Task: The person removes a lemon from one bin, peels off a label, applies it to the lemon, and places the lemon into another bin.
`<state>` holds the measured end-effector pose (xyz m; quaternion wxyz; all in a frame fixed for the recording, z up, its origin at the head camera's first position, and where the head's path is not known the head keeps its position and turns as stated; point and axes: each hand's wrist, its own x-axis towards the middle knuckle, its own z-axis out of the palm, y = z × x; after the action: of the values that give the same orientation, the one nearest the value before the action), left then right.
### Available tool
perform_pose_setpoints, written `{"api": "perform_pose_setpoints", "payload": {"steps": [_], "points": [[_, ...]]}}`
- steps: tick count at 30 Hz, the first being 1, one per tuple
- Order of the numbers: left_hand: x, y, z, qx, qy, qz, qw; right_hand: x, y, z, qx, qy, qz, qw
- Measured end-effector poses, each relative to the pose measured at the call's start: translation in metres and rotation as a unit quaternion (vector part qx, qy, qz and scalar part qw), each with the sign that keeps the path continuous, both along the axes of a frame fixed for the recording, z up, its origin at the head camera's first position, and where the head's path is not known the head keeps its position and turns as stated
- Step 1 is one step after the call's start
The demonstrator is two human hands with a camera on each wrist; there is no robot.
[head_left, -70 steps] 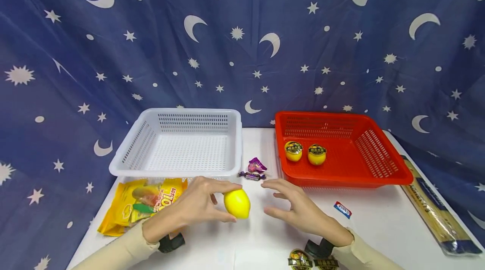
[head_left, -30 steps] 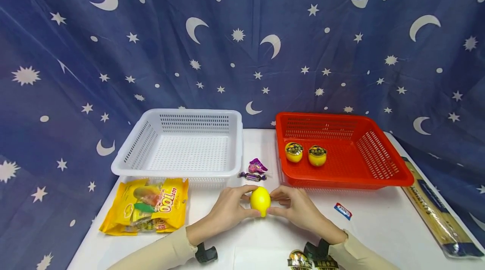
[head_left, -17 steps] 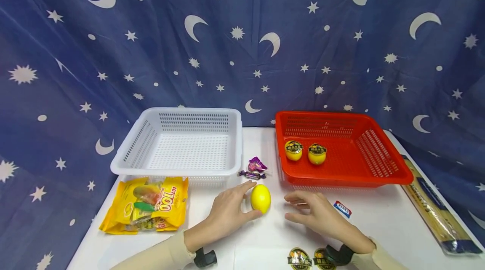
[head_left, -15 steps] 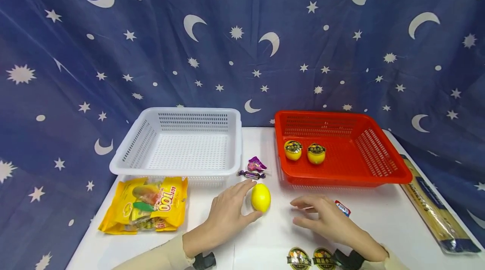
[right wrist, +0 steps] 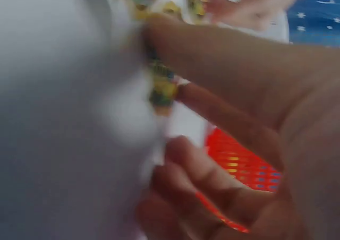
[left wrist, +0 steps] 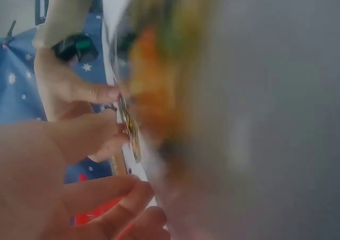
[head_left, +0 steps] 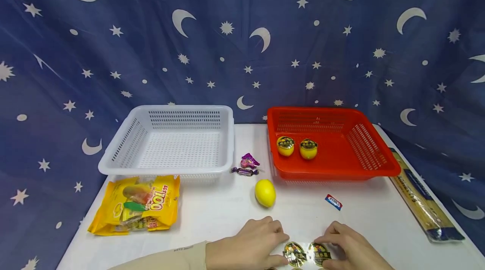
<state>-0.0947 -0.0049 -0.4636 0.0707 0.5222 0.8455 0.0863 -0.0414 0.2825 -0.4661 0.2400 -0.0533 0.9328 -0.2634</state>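
Observation:
A sheet of round black-and-gold fruit stickers [head_left: 294,254] lies at the near edge in the head view, between both hands. My left hand [head_left: 257,244] holds its left side, thumb and bent fingers at the margin. On the other side my right hand [head_left: 350,247] pinches around the right-hand sticker [head_left: 320,253]. The right wrist view shows the thumb [right wrist: 164,35] over the stickers, the other fingers curled below. A blurred sticker [left wrist: 154,86] fills part of the left wrist view. Beyond the hands a lemon [head_left: 265,193] lies alone on the white table.
A white basket [head_left: 227,148] stands at back left, a red basket [head_left: 352,173] at back right with two stickered lemons [head_left: 308,149]. Purple-wrapped candies [head_left: 245,171] lie between them. There are a yellow candy bag [head_left: 136,204], a small red-and-blue packet [head_left: 333,201] and a long pack [head_left: 424,202].
Both hands set the lemon down between them and let go. They have since drawn back toward the near edge, onto the sticker sheet. The head view has shifted slightly.

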Motion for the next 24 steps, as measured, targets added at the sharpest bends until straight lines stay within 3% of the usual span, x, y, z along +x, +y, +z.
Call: {"api": "perform_pose_setpoints", "payload": {"steps": [3,8,13,21,24], "points": [[-0.004,0.006,-0.001,-0.01,-0.013,-0.009,0.9998,0.001,-0.001,-0.006,0.015,0.004,-0.019,1.0],[-0.005,0.011,0.0,-0.031,0.004,-0.029,0.9991,0.001,-0.002,-0.008,0.019,0.002,-0.025,0.999],[-0.002,0.012,-0.003,-0.008,0.021,-0.027,0.9994,0.0,0.0,-0.008,0.011,-0.001,-0.021,1.0],[-0.004,0.015,-0.006,0.051,-0.027,-0.008,0.9983,-0.001,-0.002,-0.01,0.009,-0.003,-0.023,1.0],[-0.008,0.017,-0.007,0.076,-0.075,-0.003,0.9943,-0.002,-0.002,-0.009,0.013,-0.002,-0.019,1.0]]}}
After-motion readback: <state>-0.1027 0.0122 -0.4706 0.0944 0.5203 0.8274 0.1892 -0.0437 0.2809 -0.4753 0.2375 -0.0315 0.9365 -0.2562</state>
